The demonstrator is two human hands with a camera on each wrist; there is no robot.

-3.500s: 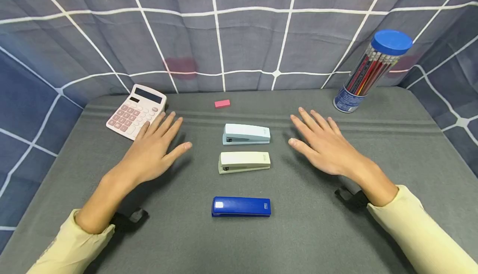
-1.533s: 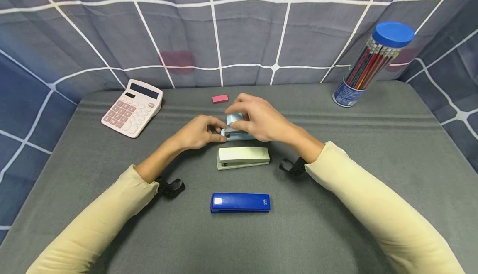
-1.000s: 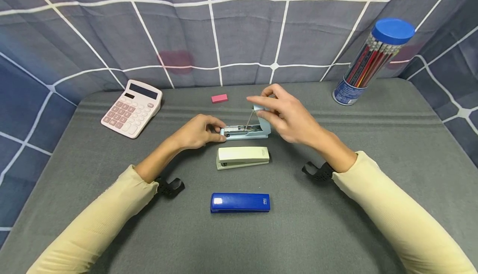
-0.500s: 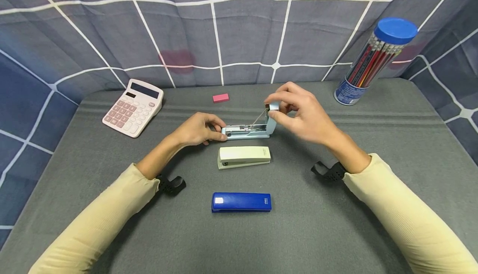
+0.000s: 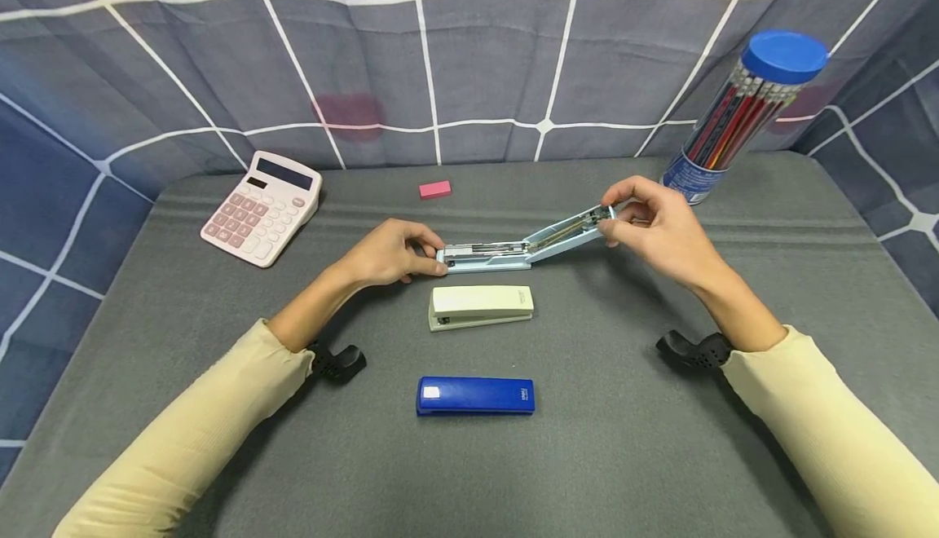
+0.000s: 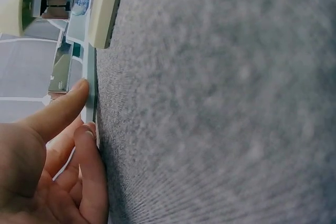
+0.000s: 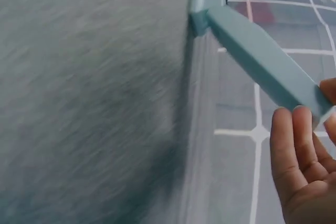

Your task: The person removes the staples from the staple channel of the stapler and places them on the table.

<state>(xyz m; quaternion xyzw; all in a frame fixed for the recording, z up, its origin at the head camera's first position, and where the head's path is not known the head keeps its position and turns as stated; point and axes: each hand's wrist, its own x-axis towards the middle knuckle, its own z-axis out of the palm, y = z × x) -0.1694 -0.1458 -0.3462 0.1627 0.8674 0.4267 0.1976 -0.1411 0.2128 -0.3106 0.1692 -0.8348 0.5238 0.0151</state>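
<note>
A light blue stapler (image 5: 487,263) lies on the grey table, its top arm (image 7: 265,59) swung far back to the right and its metal staple channel exposed. My left hand (image 5: 385,254) pinches the front end of the base between thumb and fingers; the left wrist view shows the thumb and fingers of that hand (image 6: 58,156) at the base's edge. At the tip of the raised arm, my right hand (image 5: 660,232) grips it with thumb and fingers. Just in front of the light blue stapler sits a pale green stapler (image 5: 480,307), closed.
A blue stapler (image 5: 475,396) lies nearer the front. Behind the work is a small pink block (image 5: 435,189). A pink calculator (image 5: 262,210) stands at the back left, a tub of pencils (image 5: 742,118) with a blue lid at the back right. A checked cloth (image 5: 491,57) hangs behind.
Both hands came in from the sides to the light blue stapler. The right hand lifted its top arm and swung it back and down to the right. The left hand stays at the base.
</note>
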